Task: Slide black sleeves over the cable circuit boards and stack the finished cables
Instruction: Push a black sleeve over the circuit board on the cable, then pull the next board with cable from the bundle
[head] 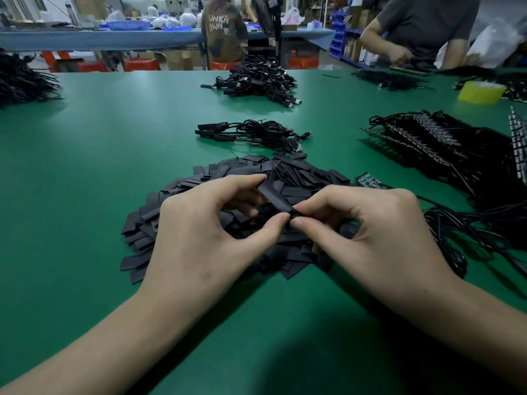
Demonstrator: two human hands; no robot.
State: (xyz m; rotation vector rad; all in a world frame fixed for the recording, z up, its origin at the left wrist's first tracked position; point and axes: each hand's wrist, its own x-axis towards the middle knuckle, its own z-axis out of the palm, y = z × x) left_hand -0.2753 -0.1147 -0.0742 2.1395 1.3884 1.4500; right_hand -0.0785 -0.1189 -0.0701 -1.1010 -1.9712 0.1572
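A heap of flat black sleeves (296, 172) lies on the green table (99, 143) in front of me. Above it, my left hand (205, 223) pinches one black sleeve (273, 193) between thumb and fingers. My right hand (370, 229) pinches the near end of the same sleeve with thumb and forefinger. A bare circuit board (368, 179) on a cable lies just right of the heap. A small stack of sleeved cables (251, 132) rests beyond the heap. Unsleeved cables with boards (433, 143) are piled at the right.
A bigger pile of finished cables (256, 78) sits farther back. More black cables (20, 78) lie at the far left. A yellow tape roll (482, 92) stands at the back right, near a person (422, 27) working across the table. Loose cable loops (456, 232) lie by my right wrist.
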